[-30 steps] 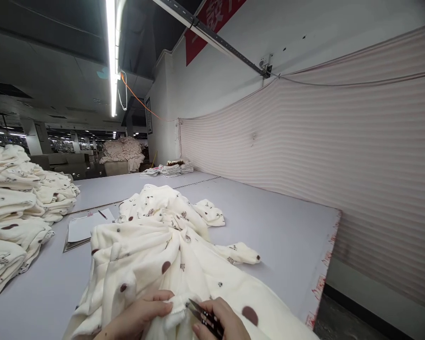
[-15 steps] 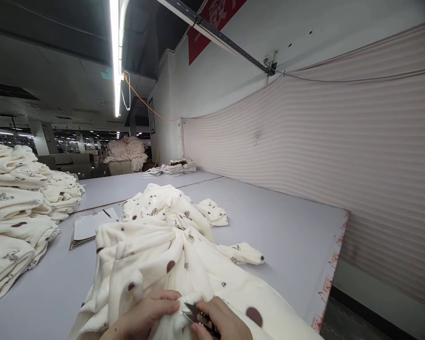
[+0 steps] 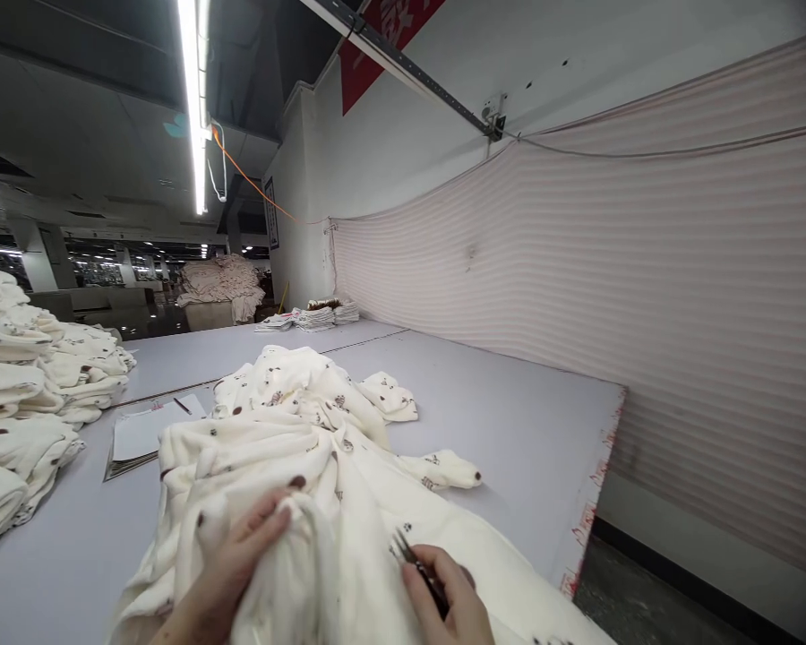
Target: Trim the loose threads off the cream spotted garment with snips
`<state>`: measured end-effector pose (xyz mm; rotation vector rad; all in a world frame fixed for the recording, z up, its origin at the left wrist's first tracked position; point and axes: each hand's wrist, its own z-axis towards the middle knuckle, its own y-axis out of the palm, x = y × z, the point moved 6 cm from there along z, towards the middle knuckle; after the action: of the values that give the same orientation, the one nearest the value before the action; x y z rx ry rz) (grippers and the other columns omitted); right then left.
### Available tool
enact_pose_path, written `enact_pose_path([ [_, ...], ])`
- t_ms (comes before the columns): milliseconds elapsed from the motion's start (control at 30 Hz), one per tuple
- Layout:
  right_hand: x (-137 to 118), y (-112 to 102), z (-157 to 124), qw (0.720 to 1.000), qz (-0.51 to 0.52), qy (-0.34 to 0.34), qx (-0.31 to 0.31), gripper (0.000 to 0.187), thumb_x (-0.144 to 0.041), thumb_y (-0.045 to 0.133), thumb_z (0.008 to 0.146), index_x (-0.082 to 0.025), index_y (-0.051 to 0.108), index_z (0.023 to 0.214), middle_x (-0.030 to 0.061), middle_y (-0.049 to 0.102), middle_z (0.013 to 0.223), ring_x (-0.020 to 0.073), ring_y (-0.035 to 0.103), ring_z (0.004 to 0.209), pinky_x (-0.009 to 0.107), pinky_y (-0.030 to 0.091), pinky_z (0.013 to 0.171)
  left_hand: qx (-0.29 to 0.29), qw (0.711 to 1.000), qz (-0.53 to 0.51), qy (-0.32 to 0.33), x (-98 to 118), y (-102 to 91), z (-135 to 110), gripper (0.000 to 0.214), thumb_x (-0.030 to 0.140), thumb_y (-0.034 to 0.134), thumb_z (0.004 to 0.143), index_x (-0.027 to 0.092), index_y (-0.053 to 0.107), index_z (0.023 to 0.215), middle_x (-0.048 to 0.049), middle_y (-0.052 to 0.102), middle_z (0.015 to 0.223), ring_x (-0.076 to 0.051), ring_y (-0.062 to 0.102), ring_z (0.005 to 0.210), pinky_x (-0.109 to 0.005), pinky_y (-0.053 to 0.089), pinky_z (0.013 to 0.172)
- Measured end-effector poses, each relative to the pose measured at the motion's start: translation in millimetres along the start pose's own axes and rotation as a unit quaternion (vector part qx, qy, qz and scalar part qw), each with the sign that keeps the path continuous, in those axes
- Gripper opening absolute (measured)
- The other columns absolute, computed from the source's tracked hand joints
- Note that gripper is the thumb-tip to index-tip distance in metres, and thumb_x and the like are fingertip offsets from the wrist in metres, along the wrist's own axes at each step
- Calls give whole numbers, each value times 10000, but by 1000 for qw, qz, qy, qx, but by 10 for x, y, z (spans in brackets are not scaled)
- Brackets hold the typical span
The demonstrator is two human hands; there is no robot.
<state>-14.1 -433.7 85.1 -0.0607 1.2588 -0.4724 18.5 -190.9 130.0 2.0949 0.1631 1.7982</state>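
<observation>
A cream fleece garment (image 3: 369,520) with dark spots and small printed figures lies bunched across the table before me, a sleeve spread to the right. My left hand (image 3: 238,555) grips a raised fold of it, thumb and fingers closed on the cloth. In my right hand (image 3: 450,596) is a pair of thread snips (image 3: 420,566), blades pointing up and left over the garment. The snips are now apart from the fold in my left hand. Part of their handle is hidden by my fingers.
Piled cream garments (image 3: 20,394) stand at the left. A paper pad (image 3: 138,434) with a pen (image 3: 183,406) lies beside the garment. Stacked cloth pieces (image 3: 315,316) sit at the table's far end. Striped fabric (image 3: 578,269) hangs along the right wall.
My left hand has moved up and left, lifting the fold of cloth. My right hand with the snips has shifted right, away from it. The view has turned slightly right.
</observation>
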Motion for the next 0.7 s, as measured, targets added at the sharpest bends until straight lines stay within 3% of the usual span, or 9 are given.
enact_pose_path([
  [67, 92, -105, -30, 998, 18, 54, 26, 346, -584, 449, 852, -262, 571, 884, -11, 647, 794, 198, 599, 762, 283, 411, 732, 7, 999, 5, 51, 93, 44, -8, 248, 444, 609, 827, 265, 633, 997, 1, 694, 922, -204, 624, 901, -293, 488, 829],
  [133, 137, -123, -48, 995, 26, 88, 30, 366, -603, 399, 863, -262, 530, 873, -14, 625, 768, 202, 584, 755, 299, 399, 739, -55, 977, 175, 109, 17, 279, 11, 130, 372, 601, 816, 243, 610, 823, -2, 658, 796, -203, 615, 789, -295, 486, 770],
  [267, 136, -86, -32, 994, 47, 98, 27, 376, -607, 384, 864, -257, 520, 851, -15, 602, 741, 211, 576, 789, 314, 395, 775, -175, 761, 605, 156, -621, 862, 79, 107, 186, 642, 665, 229, 653, 762, -75, 691, 837, -299, 618, 798, -392, 445, 794],
  [367, 171, -132, -17, 994, 63, 88, 27, 387, -623, 402, 861, -253, 516, 845, -33, 574, 690, 189, 566, 709, 290, 408, 719, -165, 743, 630, 157, -711, 881, 101, 139, 226, 549, 753, 225, 668, 824, -107, 707, 859, -316, 618, 813, -409, 434, 792],
  [433, 228, -185, -13, 993, 74, 83, 29, 415, -648, 401, 858, -250, 515, 832, -37, 567, 661, 176, 554, 646, 272, 409, 646, -90, 779, 598, 165, -379, 581, 81, 223, 331, 437, 861, 239, 630, 926, -76, 695, 919, -264, 615, 825, -342, 453, 757],
  [500, 299, -211, -14, 992, 84, 90, 28, 447, -674, 389, 854, -247, 516, 817, -34, 569, 644, 165, 536, 586, 259, 393, 566, 115, 858, 473, 164, 202, -37, 16, 263, 466, 518, 806, 243, 600, 919, 5, 665, 821, -183, 564, 622, -286, 454, 628],
  [600, 381, -156, -35, 990, 97, 100, 22, 459, -687, 392, 853, -247, 518, 811, -38, 560, 618, 154, 516, 532, 250, 372, 507, 293, 878, 324, 197, 898, -858, -145, 276, 475, 514, 767, 230, 510, 895, 88, 592, 635, -153, 563, 607, -250, 462, 590],
  [667, 402, -64, -75, 991, 100, 91, 14, 460, -689, 411, 846, -245, 524, 808, -42, 550, 595, 158, 532, 542, 252, 393, 534, 325, 831, 401, 208, 1082, -1147, -160, 298, 484, 503, 817, 214, 511, 944, 99, 578, 573, -136, 561, 540, -222, 429, 543],
  [700, 406, -5, -106, 992, 99, 84, 9, 468, -695, 409, 842, -244, 528, 813, -41, 552, 585, 165, 545, 554, 257, 405, 557, 310, 760, 521, 236, 1100, -1164, -136, 280, 461, 492, 841, 202, 521, 942, 96, 577, 564, -125, 559, 514, -212, 413, 538],
])
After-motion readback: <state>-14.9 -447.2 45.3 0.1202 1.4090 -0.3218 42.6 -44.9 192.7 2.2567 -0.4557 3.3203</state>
